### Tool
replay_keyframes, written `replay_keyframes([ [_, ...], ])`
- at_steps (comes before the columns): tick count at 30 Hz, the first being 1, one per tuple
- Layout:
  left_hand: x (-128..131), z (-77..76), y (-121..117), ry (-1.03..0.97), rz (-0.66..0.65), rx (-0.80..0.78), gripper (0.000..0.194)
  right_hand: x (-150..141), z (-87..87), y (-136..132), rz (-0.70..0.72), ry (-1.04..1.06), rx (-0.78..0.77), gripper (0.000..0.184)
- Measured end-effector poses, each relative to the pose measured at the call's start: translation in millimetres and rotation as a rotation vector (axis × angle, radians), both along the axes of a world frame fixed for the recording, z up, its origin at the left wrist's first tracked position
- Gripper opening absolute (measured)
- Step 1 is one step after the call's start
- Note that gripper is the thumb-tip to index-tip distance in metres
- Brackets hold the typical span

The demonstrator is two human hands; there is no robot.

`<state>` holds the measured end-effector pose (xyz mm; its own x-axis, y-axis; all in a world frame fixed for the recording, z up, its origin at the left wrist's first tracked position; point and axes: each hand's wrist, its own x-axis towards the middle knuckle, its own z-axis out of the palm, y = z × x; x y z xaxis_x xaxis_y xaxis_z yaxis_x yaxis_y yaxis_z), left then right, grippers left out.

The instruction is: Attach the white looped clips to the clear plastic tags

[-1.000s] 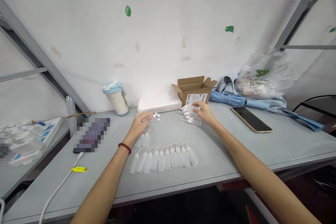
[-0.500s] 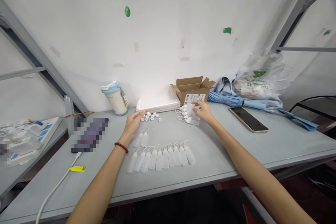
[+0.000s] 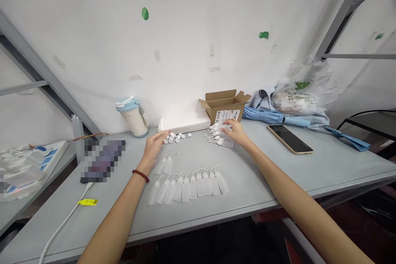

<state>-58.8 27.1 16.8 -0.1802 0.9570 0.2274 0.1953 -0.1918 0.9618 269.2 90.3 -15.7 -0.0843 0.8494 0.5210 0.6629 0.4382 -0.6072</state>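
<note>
A row of several small translucent squeeze bottles (image 3: pixel 188 185) with tethered caps lies on the grey table (image 3: pixel 266 181). Two more bottles (image 3: pixel 164 164) lie just behind the row. My left hand (image 3: pixel 154 148) rests beside them, its fingertips pinched next to a scatter of small white caps (image 3: pixel 175 137); whether it holds a cap is hidden. My right hand (image 3: pixel 235 130) lies on a loose pile of bottles (image 3: pixel 218 135) in front of an open cardboard box (image 3: pixel 225 104), fingers curled onto one bottle.
A blue-lidded cup (image 3: pixel 132 116) and a stack of white trays (image 3: pixel 184 123) stand by the wall. A phone (image 3: pixel 289 138), a folded blue umbrella (image 3: pixel 278 118) and a plastic bag (image 3: pixel 305 86) lie to the right. A blurred dark object (image 3: pixel 102 160) and a white cable (image 3: pixel 66 218) lie left.
My left hand has drawn back to the left off the white caps, which now lie uncovered. The right hand stays on the bottle pile.
</note>
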Motion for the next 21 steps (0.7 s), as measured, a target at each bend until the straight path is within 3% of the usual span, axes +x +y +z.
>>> replay_keyframes([
  [21, 0.1, -2.1, 1.1, -0.020, -0.002, -0.018, 0.043, -0.3, 1.5, 0.1, -0.006, -0.038, -0.010, 0.012],
])
